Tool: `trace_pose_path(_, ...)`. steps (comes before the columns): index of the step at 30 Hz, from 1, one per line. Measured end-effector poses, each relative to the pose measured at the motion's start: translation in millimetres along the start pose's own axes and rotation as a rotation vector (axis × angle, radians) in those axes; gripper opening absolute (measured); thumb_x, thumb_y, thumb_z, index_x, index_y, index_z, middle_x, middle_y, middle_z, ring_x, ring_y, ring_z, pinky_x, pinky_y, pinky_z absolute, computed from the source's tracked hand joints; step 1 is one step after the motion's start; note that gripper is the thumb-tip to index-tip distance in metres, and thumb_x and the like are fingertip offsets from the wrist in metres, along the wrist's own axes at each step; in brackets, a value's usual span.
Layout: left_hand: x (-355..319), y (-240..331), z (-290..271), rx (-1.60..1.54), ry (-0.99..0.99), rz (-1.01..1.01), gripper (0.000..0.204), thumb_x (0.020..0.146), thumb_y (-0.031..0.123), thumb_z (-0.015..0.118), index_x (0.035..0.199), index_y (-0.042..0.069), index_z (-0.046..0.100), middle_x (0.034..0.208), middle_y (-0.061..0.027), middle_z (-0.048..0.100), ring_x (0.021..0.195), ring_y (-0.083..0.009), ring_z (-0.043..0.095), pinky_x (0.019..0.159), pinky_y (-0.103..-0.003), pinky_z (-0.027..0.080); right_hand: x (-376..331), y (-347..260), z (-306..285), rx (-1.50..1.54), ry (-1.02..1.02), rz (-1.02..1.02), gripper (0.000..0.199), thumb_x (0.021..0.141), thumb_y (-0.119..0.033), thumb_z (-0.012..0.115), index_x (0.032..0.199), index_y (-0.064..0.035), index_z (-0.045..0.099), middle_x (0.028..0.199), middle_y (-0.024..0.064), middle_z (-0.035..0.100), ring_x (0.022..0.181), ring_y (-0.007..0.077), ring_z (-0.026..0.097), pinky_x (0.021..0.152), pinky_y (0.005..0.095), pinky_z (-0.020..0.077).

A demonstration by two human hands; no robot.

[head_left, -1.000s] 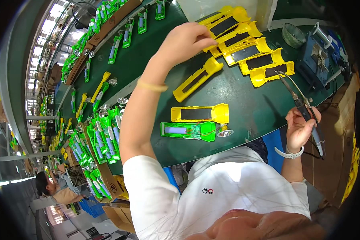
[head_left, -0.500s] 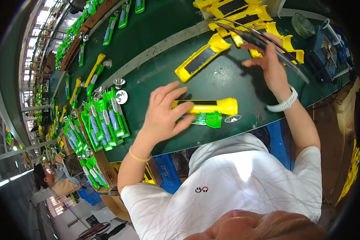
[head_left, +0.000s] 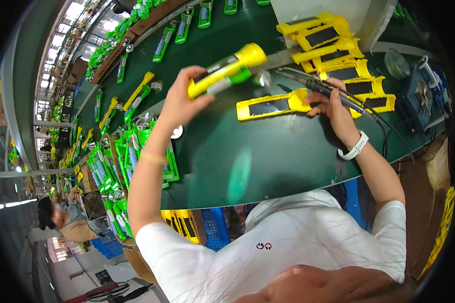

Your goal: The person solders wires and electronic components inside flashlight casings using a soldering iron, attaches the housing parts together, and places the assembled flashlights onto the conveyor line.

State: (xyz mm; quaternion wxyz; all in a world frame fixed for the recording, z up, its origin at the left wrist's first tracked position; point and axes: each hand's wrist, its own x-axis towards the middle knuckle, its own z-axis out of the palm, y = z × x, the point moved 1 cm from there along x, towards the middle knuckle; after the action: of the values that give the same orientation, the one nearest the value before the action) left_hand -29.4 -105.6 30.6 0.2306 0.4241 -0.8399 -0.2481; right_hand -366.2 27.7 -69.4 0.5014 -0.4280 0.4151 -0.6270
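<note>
My left hand (head_left: 179,98) is closed around the rear end of a yellow flashlight shell (head_left: 222,76), raised above the green tabletop. A green flashlight body (head_left: 237,77) lies along the shell's near side, and a shiny round reflector (head_left: 263,78) hangs by its wide end; motion blurs them slightly. In my right hand (head_left: 336,108) is a soldering iron (head_left: 319,88), its tip pointing up and left. The fingers of that hand are at the wide end of another yellow shell (head_left: 268,107) with a dark panel, lying on the table; whether they grip it I cannot tell.
Several yellow shells (head_left: 333,53) are stacked at the far right. Beside them stand a round green container (head_left: 397,64), a solder spool (head_left: 428,70) and a blue box (head_left: 415,103). Green flashlight bodies (head_left: 121,161) are piled at left. A person (head_left: 65,222) sits farther left.
My left hand has closed on the yellow shell with its green body and lifted it away from me. My right hand has come to the other shell, which now lies turned more level.
</note>
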Motion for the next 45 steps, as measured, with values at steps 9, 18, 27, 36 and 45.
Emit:
trace_pose_path(9, 114.2, -128.3, -50.0, -0.187, -0.424, -0.354, 0.074, 0.075, 0.031, 0.080, 0.137, 0.007, 0.047, 0.126, -0.0143, 0.056, 0.119, -0.0278, 0.053, 0.101, -0.037, 0.041, -12.5, 16.4, -2.9, 0.079, -0.151, 0.023, 0.050, 0.100, -0.046, 0.042, 0.128, -0.0069, 0.029, 0.111, 0.0189, 0.056, 0.096, 0.0288, 0.065, 0.079, 0.0406, 0.0575)
trace_pose_path(18, 239.1, -215.2, -12.4, 0.657, 0.283, -0.642, 0.074, 0.075, 0.047, 0.074, 0.125, -0.005, 0.053, 0.114, -0.0256, 0.063, 0.109, -0.0405, 0.060, 0.093, -0.043, 0.048, -3.8, 2.3, 2.8, 0.111, -0.194, -0.001, 0.048, 0.098, -0.047, 0.044, 0.121, -0.0060, 0.036, 0.107, 0.0179, 0.057, 0.095, 0.0240, 0.064, 0.080, 0.0399, 0.0567)
trace_pose_path(27, 116.2, -85.0, -57.9, -0.204, 0.122, -0.308, 0.060, 0.073, 0.017, 0.080, 0.125, -0.002, 0.056, 0.107, -0.0058, 0.063, 0.097, -0.0152, 0.059, 0.086, -0.030, 0.048, -1.6, 10.3, -0.2, 0.305, -0.113, 0.067, 0.042, 0.103, -0.035, 0.040, 0.132, -0.0059, 0.031, 0.103, 0.0203, 0.058, 0.092, 0.0282, 0.065, 0.078, 0.0390, 0.0570)
trace_pose_path(36, -93.9, 64.9, 82.4, 0.154, -0.279, 0.150, 0.058, 0.072, 0.015, 0.080, 0.124, 0.008, 0.055, 0.144, -0.0189, 0.042, 0.140, -0.0398, 0.030, 0.113, -0.051, 0.026, -13.5, -4.7, 3.8, 0.196, -0.112, 0.248, 0.043, 0.102, -0.041, 0.043, 0.130, -0.0087, 0.039, 0.091, 0.0115, 0.060, 0.077, 0.0158, 0.065, 0.064, 0.0258, 0.0509)
trace_pose_path(45, -110.6, 69.5, 95.7, 0.293, 0.037, 0.318, 0.050, 0.076, 0.017, 0.076, 0.123, 0.008, 0.061, 0.129, -0.0136, 0.058, 0.123, -0.0322, 0.051, 0.101, -0.046, 0.040, -73.3, -50.8, -27.6, 0.103, 0.309, -0.227, 0.027, 0.097, -0.024, 0.056, 0.118, -0.0080, 0.047, 0.083, 0.0042, 0.054, 0.064, 0.0090, 0.048, 0.054, 0.0221, 0.0368)
